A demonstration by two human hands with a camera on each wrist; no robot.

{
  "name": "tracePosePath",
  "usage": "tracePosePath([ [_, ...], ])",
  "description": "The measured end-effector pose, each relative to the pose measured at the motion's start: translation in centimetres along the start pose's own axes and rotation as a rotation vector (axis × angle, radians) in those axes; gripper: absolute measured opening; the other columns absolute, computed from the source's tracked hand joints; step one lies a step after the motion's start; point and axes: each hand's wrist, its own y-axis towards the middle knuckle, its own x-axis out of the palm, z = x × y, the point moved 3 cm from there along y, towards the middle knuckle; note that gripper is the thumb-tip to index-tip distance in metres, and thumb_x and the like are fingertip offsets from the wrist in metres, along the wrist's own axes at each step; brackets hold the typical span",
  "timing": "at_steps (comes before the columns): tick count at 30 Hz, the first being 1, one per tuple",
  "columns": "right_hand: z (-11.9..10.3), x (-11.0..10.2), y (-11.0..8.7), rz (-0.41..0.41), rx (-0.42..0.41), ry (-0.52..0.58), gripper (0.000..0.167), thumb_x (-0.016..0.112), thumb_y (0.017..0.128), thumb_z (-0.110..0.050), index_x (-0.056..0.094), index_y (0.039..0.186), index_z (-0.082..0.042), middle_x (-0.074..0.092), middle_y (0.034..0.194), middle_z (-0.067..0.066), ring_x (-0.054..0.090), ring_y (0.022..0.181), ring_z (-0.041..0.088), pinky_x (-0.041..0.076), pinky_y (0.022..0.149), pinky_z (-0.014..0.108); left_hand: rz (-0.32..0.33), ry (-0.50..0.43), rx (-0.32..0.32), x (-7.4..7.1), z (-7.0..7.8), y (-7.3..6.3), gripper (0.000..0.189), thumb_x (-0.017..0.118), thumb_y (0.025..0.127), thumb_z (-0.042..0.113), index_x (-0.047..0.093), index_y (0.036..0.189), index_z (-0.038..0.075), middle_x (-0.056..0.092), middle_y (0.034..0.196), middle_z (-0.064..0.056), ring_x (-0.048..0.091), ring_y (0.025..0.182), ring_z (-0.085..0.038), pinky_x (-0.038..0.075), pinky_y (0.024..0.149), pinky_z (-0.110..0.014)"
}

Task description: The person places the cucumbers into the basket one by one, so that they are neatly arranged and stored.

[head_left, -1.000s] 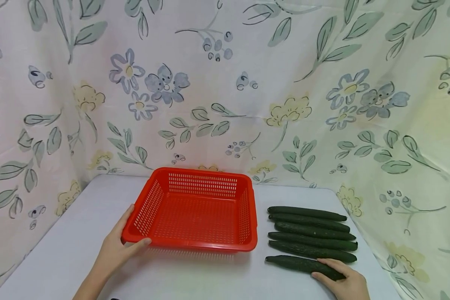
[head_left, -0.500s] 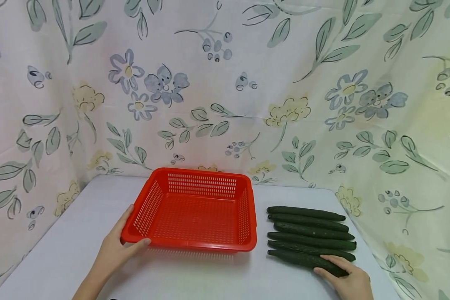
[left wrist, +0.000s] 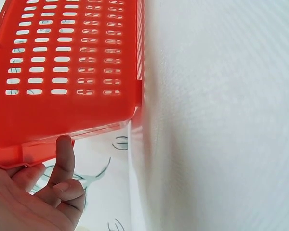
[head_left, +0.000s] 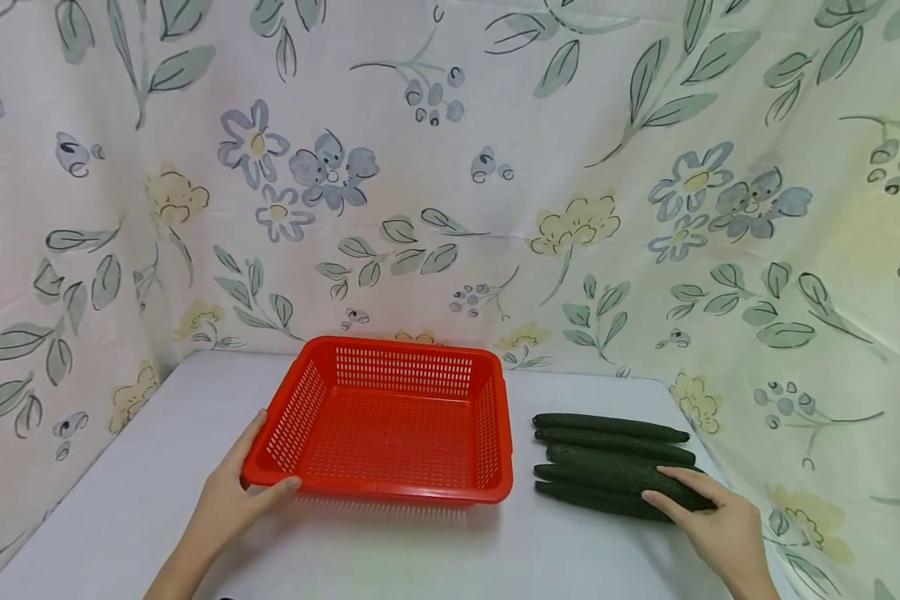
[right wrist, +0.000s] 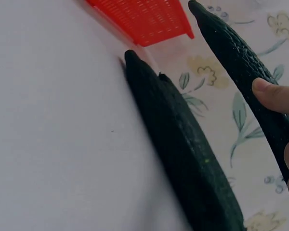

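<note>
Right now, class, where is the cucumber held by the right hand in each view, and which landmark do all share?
Head: the cucumber is at lower right, in the right hand.
Left wrist: not in it.
Right wrist: the cucumber slants down the right side.
Shared landmark: the red basket, at upper left in the left wrist view.

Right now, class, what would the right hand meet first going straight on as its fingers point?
Probably the red basket, if the held cucumber clears the resting cucumbers; otherwise those. Depth is unclear.

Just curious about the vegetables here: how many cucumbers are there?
6 cucumbers: one in the right hand; five on the table, right of the red basket. Two lie farther back, two nearer, one between, mostly hidden by the held one.
</note>
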Motion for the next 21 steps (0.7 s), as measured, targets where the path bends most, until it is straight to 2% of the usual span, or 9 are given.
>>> tracePosePath([
  [4,-1.1,-0.9,0.8,0.029,0.010,0.050,0.048,0.098,0.074,-0.040,0.085,0.114,-0.018,0.079,0.115,-0.006,0.051,0.090,-0.028,0.043,0.075,0.000,-0.001,-0.003,0.002,0.0,-0.1,0.0,0.113,0.087,0.089,0.036,0.012,0.173,0.023,0.032,0.169,-0.026,0.048,0.142,-0.050,0.048,0.104,-0.069],
  [7,-1.5,-1.0,1.2,0.026,0.044,0.057,0.051,0.097,0.074,-0.043,0.084,0.117,-0.019,0.077,0.114,-0.012,0.050,0.092,-0.028,0.042,0.076,0.000,0.002,0.002,0.009,0.0,-0.2,0.1,0.113,0.087,0.089,0.036,0.013,0.173,0.023,0.032,0.169,-0.025,0.049,0.142,-0.049,0.048,0.104,-0.069],
  [10,-1.6,-0.7,1.5,0.020,0.073,0.036,0.053,0.097,0.073,-0.048,0.084,0.117,-0.022,0.078,0.117,-0.008,0.042,0.099,-0.031,0.036,0.081,-0.002,0.003,-0.006,0.012,0.1,-0.2,0.1,0.114,0.087,0.088,0.036,0.012,0.173,0.024,0.032,0.170,-0.025,0.048,0.143,-0.049,0.047,0.104,-0.069],
  [16,-1.9,0.4,1.9,0.012,0.069,0.076,0.051,0.097,0.075,-0.045,0.084,0.118,-0.018,0.076,0.128,0.011,0.043,0.099,-0.029,0.037,0.081,-0.002,0.005,-0.013,0.017,0.1,-0.2,0.1,0.113,0.087,0.088,0.036,0.013,0.173,0.023,0.032,0.170,-0.025,0.048,0.142,-0.048,0.048,0.103,-0.069],
  [21,-2.7,1.4,2.6,0.008,0.038,0.116,0.048,0.096,0.077,-0.041,0.084,0.118,-0.019,0.079,0.122,0.003,0.045,0.101,-0.027,0.040,0.082,0.000,0.004,-0.014,0.014,0.0,-0.2,0.1,0.114,0.088,0.088,0.037,0.013,0.173,0.021,0.032,0.169,-0.026,0.049,0.141,-0.049,0.048,0.103,-0.069],
])
